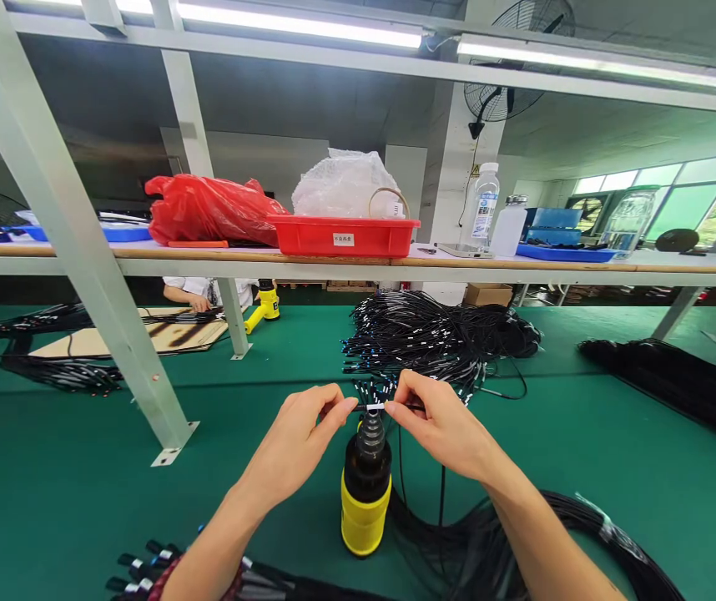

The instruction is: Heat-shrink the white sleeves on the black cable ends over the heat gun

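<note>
Fingers pinched on both sides: L hand (286, 446) has thumb + index closed on black cable (362, 407), R hand (449, 430) same, w/ thumb + index clamped on it other side. Short white sleeve (375, 406) on cable, btwn the two pinches. Cable runs roughly horiz., held right above ringed nozzle (371, 436) of yellow/black tool (364, 513); tool upright on green tabletop (113, 459), nozzle up. Can't tell if cable touches nozzle.

Behind hands: big heap of black cables (426, 334), many white + some blue bits at ends. Lower R: curved cable bundle (583, 513), clear wrap round part of it. Lower L: another bundle (264, 582), partly under L forearm. Far R: long black bundle (677, 380).

Shelf (239, 267) above table: red bag (208, 209), red tray (345, 239) w/ clear plastic bag (345, 188), clear bottle (485, 209), white bottle (509, 227), blue tray (564, 252).

Across table, L side: person's hand (199, 303) at cables by light board (176, 335); second yellow tool (264, 309) near.
</note>
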